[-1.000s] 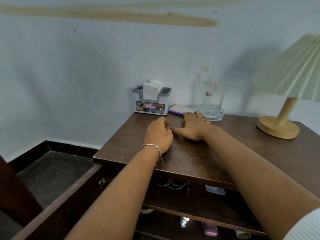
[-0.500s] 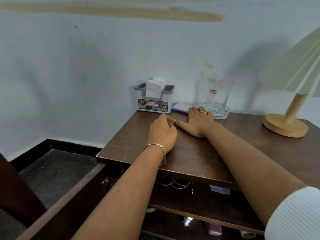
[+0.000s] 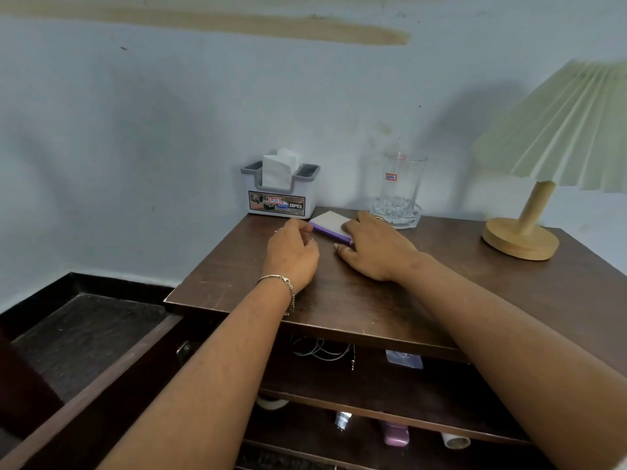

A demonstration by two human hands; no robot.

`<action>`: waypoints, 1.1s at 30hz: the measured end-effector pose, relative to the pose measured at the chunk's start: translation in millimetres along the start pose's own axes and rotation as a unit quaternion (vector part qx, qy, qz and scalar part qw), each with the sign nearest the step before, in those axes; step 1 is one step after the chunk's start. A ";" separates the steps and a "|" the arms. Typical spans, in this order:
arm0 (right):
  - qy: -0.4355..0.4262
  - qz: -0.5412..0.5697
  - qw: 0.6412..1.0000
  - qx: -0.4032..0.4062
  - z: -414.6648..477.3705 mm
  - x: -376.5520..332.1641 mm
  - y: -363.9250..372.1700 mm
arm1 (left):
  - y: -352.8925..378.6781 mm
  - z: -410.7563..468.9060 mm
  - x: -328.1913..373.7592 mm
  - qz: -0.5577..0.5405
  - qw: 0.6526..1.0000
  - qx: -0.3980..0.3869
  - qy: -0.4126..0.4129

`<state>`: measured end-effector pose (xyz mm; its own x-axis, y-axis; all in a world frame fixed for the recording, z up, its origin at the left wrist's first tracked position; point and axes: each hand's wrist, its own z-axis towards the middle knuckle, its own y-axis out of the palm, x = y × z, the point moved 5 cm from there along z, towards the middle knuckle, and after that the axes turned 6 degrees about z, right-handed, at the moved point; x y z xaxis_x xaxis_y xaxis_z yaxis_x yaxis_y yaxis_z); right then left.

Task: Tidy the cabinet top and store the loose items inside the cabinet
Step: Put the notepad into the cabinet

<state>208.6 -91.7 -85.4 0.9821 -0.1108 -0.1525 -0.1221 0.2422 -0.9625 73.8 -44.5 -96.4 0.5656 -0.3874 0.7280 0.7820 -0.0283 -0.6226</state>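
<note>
On the back of the cabinet top (image 3: pixel 339 300), between my two hands, lies the thing I am after: a thin pad (image 3: pixel 330 224) with a pale face and a purple edge, flat on the wood. The fingers (image 3: pixel 351 227) of my right hand (image 3: pixel 376 252) lie fairly straight over its right end, with the thumb out at the near corner; they rest on it rather than clamp it. My left hand (image 3: pixel 293 256) has its fingers curled under, knuckles at the pad's left corner. I cannot tell whether they pinch that corner or merely touch it.

I judge the pad light and fairly stiff, but so low that fingertips will struggle to get under it. The smooth top should let it slide. I would draw it toward the front edge, or tip one corner up with the left fingers, then take it across its short sides, thumb below.

The glass (image 3: pixel 402 184) on its clear dish stands just beside my right knuckles, and I judge it fragile. The tissue holder (image 3: pixel 281 198) sits near the left hand. The lamp (image 3: pixel 520 239) is well apart. Below, the open shelves already hold a cable (image 3: pixel 319 349).
</note>
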 end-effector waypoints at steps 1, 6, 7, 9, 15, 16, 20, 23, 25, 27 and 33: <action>-0.005 0.016 1.000 0.004 -3.9 0.9 -2.4 | 0.2 0.3 -0.3 0.002 1.000 0.000 -0.002; 0.018 0.147 0.989 -0.005 -15.8 10.4 -5.9 | 3.8 3.3 -4.3 0.059 0.998 -0.012 -0.002; 0.028 0.168 0.985 -0.006 -16.8 12.7 -5.9 | 5.7 2.9 -4.7 0.084 0.996 -0.024 0.003; 0.046 0.200 0.979 -0.005 -18.3 16.1 -6.8 | 8.9 1.8 -5.5 0.111 0.993 -0.049 0.009; 0.046 0.234 0.970 -0.037 -26.1 9.2 -13.5 | 8.1 -1.1 -4.4 0.029 0.997 -0.073 0.004; 0.043 0.243 0.969 -0.030 -28.8 7.3 -16.7 | 7.1 -2.2 -3.5 0.008 0.997 -0.075 0.000; 0.042 0.260 0.965 0.001 -41.8 4.8 -24.5 | 4.3 -7.3 -1.4 -0.051 0.996 -0.074 0.001; 0.090 0.327 0.939 0.050 -56.4 9.9 -25.1 | 3.4 -19.5 2.4 -0.118 0.990 -0.075 0.002; 0.124 0.398 0.906 0.078 -70.6 12.2 -27.8 | 1.7 -32.9 9.9 -0.207 0.975 -0.079 -0.012; 0.137 0.465 0.872 0.071 -85.7 12.2 -32.3 | -2.4 -50.5 19.9 -0.320 0.943 -0.079 -0.050; 0.157 0.632 0.754 0.081 -158.8 15.9 -54.0 | -1.0 -113.9 48.9 -0.460 0.863 -0.151 -0.146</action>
<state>208.0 -259.6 -71.4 0.0092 0.0907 -0.9958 -0.8881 0.4584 0.0336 70.8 -168.4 -92.9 -0.1817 0.1741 0.9678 0.8559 -0.4565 0.2428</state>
